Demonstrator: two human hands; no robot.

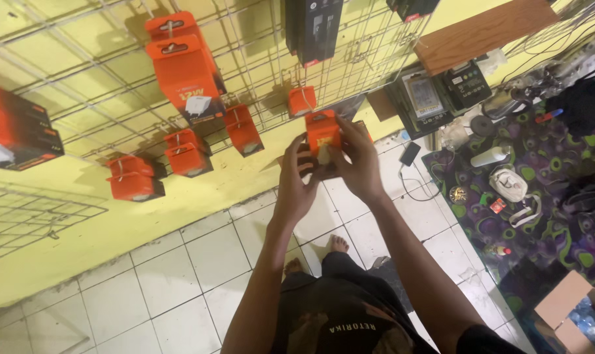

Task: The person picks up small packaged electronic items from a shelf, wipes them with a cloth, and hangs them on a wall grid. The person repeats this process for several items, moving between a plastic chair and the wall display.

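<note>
Holding a small orange box [323, 133] up in front of the wall, both hands grip it together. The right hand [358, 157] wraps its fingers around the right side and the top of the box. The left hand [298, 180] holds it from below and from the left side, with the fingers curled under it. Something dark sits just under the box, between the two hands, but it is too blurry to tell what it is.

Right behind the hands is a wire rack [258, 72] fixed on a yellow wall. More orange boxes hang on it. One tiny orange box [302, 100] hangs just above the held box. A big orange box [187, 77] hangs well up and to the left of the left hand. A few smaller orange boxes [186, 152] hang farther left, lower on the rack. A black box [314, 27] hangs high above the hands.

Below the hands is a white tiled floor [179, 275], and the person's bare foot [337, 244] shows on it. To the right of the right hand lies a rug [559, 216] with purple and green spots, with many small things on it. A brown cardboard box [569, 308] stands open far down to the right.
</note>
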